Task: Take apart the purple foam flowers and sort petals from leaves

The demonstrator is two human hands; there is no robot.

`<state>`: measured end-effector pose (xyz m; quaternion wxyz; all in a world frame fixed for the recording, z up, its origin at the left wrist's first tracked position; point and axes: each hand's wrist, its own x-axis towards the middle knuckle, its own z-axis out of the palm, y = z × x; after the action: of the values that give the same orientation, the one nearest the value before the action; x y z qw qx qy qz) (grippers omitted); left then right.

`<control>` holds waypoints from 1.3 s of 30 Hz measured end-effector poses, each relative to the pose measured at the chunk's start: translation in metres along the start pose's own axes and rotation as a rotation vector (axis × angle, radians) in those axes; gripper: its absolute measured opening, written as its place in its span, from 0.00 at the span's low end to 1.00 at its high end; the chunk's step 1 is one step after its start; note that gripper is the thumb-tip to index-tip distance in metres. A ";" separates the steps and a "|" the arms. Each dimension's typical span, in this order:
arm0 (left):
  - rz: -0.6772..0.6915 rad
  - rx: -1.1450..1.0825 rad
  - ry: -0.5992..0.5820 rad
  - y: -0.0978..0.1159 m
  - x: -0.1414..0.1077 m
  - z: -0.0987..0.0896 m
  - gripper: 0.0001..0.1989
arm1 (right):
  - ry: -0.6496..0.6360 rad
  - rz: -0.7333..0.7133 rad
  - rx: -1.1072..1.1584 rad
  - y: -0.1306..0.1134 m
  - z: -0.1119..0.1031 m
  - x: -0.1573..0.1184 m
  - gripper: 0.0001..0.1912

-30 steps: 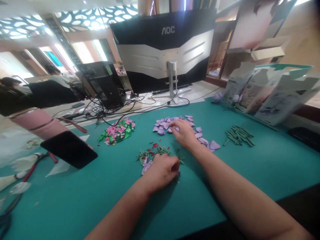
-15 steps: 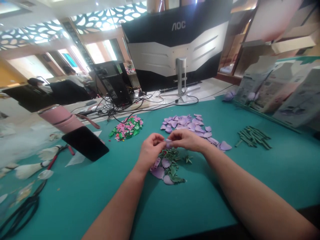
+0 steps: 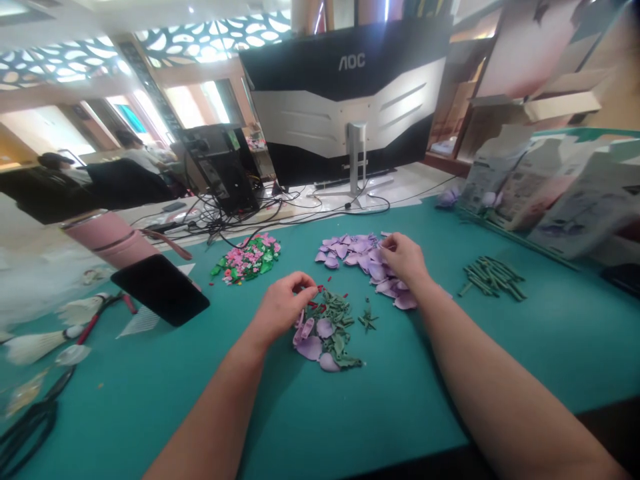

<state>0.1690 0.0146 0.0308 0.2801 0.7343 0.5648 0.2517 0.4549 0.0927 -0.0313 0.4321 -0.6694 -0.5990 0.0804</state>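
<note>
Left hand: the left hand (image 3: 281, 308) hangs just over the near pile, fingers curled narrow with thumb and forefinger pinched together; whether a small piece sits in the pinch is too small to tell.
Near pile: the mixed pile (image 3: 327, 328) of purple petals, green leaf bits and a few red pieces lies directly right of and under the left fingertips, touching or nearly touching them.
Right hand: the right hand (image 3: 404, 259) rests palm down on the far heap, fingers loosely bent, tips among the petals; no grasp can be made out.
Far heap: the purple petals (image 3: 353, 249) spread to the left of and beneath the right hand, beyond the mixed pile.
Green sticks: a bundle of green sticks (image 3: 491, 277) lies well to the right of the right hand.
Pink heap: a pink and green heap (image 3: 247, 258) sits left of the purple petals, beyond the left hand.
Phone: a dark phone (image 3: 160, 289) stands tilted, well left of the left hand.
Bench: the bench (image 3: 550, 333) is covered in teal.
Monitor: a monitor (image 3: 350, 100) shows its back at the far edge.
</note>
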 end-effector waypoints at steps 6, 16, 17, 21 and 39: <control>0.113 0.170 -0.229 -0.001 -0.012 -0.007 0.07 | -0.011 -0.118 -0.071 -0.009 0.004 -0.006 0.09; 0.129 0.555 -0.248 -0.008 -0.016 0.015 0.12 | -0.112 -0.223 -0.009 -0.036 0.008 -0.022 0.08; 0.131 0.561 -0.248 -0.008 -0.016 0.017 0.11 | -0.116 -0.226 -0.002 -0.038 0.007 -0.023 0.08; 0.117 0.493 -0.240 -0.010 -0.014 0.020 0.06 | -0.158 -0.196 0.023 -0.045 0.003 -0.025 0.07; 0.164 -0.061 0.015 -0.016 -0.014 0.007 0.04 | -0.854 -0.353 0.295 -0.095 0.011 -0.068 0.06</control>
<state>0.1597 0.0031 0.0140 0.2766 0.7672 0.4970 0.2964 0.3605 0.0295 -0.0020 0.2449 -0.3964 -0.8093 0.3576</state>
